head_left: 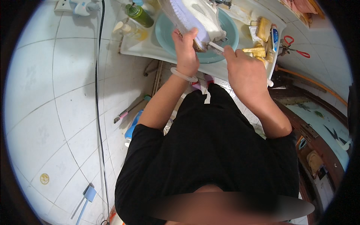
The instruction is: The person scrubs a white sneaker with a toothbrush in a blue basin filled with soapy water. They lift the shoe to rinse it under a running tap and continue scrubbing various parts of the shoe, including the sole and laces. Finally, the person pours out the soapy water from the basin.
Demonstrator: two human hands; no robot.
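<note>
Above a light teal basin (162, 32) in the sink, a white and lavender shoe (195, 18) is held tilted by my left hand (186, 48). My left fingers are closed round its heel end, and a pale bangle (183, 75) circles that wrist. In my right hand (243, 71) is a white brush (216, 47), its bristle head against or very close to the shoe's end. The brush handle's tip comes out below my right palm. Part of the shoe's upper end is cut off by the frame's top edge.
On the sink's left rim stand a green bottle (139, 15) and a pump bottle (131, 30). Yellow soap bars (264, 29), a toothpaste tube (275, 37) and red-handled scissors (296, 48) are at the right. A black cable (98, 93) hangs along the tiled wall.
</note>
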